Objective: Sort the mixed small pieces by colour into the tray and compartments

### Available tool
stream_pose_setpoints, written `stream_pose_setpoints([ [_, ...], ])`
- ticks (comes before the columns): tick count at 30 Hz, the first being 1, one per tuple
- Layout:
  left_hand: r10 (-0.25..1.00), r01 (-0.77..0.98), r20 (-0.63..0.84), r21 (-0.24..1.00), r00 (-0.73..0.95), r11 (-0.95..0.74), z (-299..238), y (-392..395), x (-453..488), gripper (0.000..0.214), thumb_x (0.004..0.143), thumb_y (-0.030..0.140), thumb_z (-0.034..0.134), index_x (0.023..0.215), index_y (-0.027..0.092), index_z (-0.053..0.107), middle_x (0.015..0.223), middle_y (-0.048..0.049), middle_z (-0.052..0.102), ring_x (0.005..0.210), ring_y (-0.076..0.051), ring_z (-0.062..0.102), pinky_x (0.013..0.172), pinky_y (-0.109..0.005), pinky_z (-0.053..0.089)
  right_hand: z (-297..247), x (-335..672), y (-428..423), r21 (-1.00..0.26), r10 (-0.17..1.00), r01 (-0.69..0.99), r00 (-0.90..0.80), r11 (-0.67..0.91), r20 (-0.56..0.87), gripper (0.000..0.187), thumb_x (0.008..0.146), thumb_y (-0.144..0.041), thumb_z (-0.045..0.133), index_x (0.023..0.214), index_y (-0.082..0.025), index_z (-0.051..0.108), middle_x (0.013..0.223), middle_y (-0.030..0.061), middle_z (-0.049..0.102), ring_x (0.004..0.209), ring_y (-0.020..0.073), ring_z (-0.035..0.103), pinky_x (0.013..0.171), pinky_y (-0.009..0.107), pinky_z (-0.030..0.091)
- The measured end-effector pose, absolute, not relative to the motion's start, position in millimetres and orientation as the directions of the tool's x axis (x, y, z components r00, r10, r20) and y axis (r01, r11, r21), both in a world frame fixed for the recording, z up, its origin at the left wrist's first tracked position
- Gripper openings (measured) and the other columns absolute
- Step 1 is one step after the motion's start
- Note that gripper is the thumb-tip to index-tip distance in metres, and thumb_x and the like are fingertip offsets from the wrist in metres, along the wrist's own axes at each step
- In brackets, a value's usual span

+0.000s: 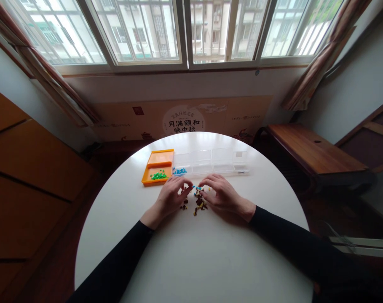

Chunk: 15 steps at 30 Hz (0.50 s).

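Small brown, yellow and blue pieces, perhaps tiny building bricks, lie in a loose pile (200, 203) on the white round table (191, 261). My left hand (174, 194) is at the pile's left side, thumb and forefinger drawn together close to a blue bit. Over the right side bends my right hand (221, 193), its thumb and fingertips closed in among blue pieces (198, 188). Whatever sits in either pinch is too small to make out. Just beyond the hands, an orange tray (155, 182) holds green pieces (159, 175). Blue pieces (179, 171) fill part of a clear compartment beside it.
The clear plastic box (207, 168) runs to the right from the orange tray, its lids raised at the back. A wooden bench (324, 155) stands right of the table. Behind are a printed cardboard panel (128, 120) and barred windows (140, 33).
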<state>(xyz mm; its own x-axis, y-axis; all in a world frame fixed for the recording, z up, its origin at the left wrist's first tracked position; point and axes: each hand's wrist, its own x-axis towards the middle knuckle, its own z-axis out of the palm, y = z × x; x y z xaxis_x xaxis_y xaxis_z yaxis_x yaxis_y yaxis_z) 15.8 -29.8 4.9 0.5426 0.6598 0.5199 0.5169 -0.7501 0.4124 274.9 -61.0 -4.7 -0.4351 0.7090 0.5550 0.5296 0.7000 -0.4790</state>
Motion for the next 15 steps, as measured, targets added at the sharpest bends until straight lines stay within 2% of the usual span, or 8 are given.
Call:
stream_pose_setpoints([
  [6,0.699,0.356,0.540,0.609,0.469,-0.709,10.4,-40.9,23.8,0.006,0.103,0.026,0.074,0.099,0.022,0.076,0.088,-0.0019,0.076,0.078,-0.017,0.067,0.079,-0.032,0.054,-4.6,275.4,-59.7,-0.461,0.664,0.488,-0.431,0.741,0.611,0.013,0.105,-0.034,0.075,0.114,-0.026,0.072,0.104,0.0048,0.078,0.098,0.0241,0.069,0.095,0.041,0.052],
  [12,0.717,0.284,0.496,0.687,0.490,-0.669,8.2,-42.9,25.6,0.014,0.103,0.032,0.075,0.099,0.019,0.077,0.088,-0.0038,0.077,0.071,-0.014,0.066,0.066,-0.027,0.054,-5.8,275.8,-57.3,-0.408,0.606,0.460,-0.469,0.788,0.643,0.005,0.107,-0.030,0.072,0.110,-0.027,0.074,0.101,0.0045,0.078,0.095,0.0231,0.069,0.094,0.041,0.054],
  [15,0.721,0.271,0.483,0.703,0.497,-0.657,12.4,-45.1,26.4,0.014,0.103,0.032,0.074,0.105,0.019,0.078,0.091,-0.0048,0.079,0.073,-0.015,0.068,0.066,-0.027,0.055,-6.7,276.6,-56.8,-0.409,0.615,0.473,-0.456,0.780,0.643,0.005,0.107,-0.032,0.073,0.109,-0.028,0.075,0.100,0.0046,0.078,0.094,0.0237,0.069,0.098,0.043,0.054],
])
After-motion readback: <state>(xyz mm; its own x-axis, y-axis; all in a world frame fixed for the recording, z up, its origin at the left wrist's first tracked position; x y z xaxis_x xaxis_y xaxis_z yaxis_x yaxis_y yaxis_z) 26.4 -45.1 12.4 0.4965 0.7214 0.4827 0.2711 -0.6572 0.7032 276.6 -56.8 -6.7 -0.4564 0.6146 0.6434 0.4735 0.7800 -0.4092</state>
